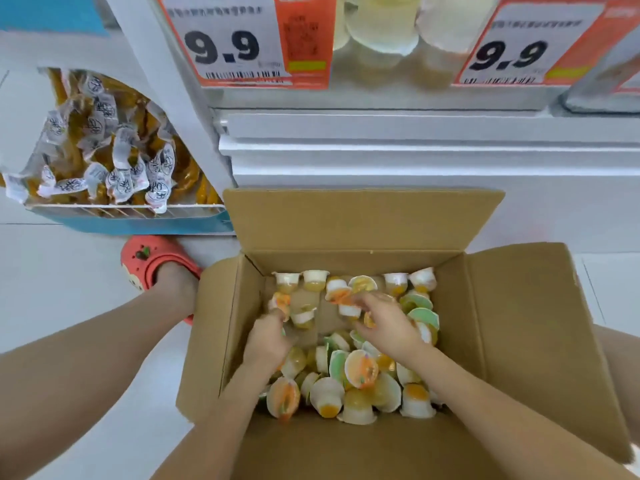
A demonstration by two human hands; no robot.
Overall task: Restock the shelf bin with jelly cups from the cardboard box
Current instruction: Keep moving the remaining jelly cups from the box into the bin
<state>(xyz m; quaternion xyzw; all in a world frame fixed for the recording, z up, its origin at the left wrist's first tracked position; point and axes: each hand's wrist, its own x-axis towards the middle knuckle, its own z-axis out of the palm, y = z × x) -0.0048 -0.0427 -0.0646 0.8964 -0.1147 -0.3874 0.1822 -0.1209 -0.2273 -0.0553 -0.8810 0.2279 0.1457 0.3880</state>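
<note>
The right hand (388,327) reaches deep into the cardboard box (512,327), its fingers curled over jelly cups (360,370); its grip closes on one or two cups near the fingertips, though blur hides exactly how many. The left hand (268,336) sits beside it at the box's left side, fingers curled down among the cups; whether that grip actually holds one I cannot tell.

The cups lie loose and tumbled on the box floor, some upright, some on their sides, directly under and around both hands, with bare cardboard showing between the hands.

The shelf bin (377,32) holding pale cups sits above and beyond the box, so the load must travel up and forward; neither hand looks clearly nearer.

Two price tags (239,46) read "9.9"; their smaller print is unreadable. A bin of wrapped snacks (104,143) hangs at left.
</note>
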